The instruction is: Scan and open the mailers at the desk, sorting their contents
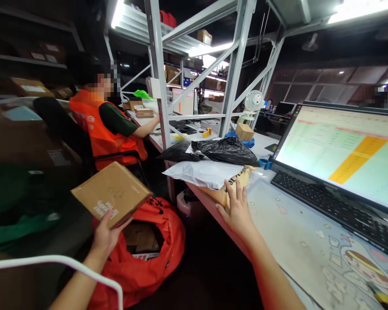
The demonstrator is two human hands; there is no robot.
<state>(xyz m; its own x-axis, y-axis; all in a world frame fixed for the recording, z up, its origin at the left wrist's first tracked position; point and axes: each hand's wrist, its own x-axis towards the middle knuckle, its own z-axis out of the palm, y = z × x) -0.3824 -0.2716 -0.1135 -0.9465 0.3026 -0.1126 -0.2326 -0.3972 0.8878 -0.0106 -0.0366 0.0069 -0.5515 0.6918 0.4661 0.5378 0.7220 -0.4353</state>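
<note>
My left hand [106,234] grips a brown cardboard box [111,193] by its near lower edge, tilted above a red sack [173,247]. Several cardboard boxes [142,237] lie inside the sack's round mouth. On the desk, my right hand [237,206] rests with fingers spread against a tan padded mailer [218,196]. Over that mailer lies a white plastic mailer [197,172], and black plastic parcels [226,148] are on top of the pile.
A grey metal rack [161,77] rises behind the parcels. At the right stand a monitor [342,150] and a keyboard [326,211] on a printed desk mat [291,232]. A person in an orange vest [90,125] sits at the left. A white tube [51,259] crosses the lower left.
</note>
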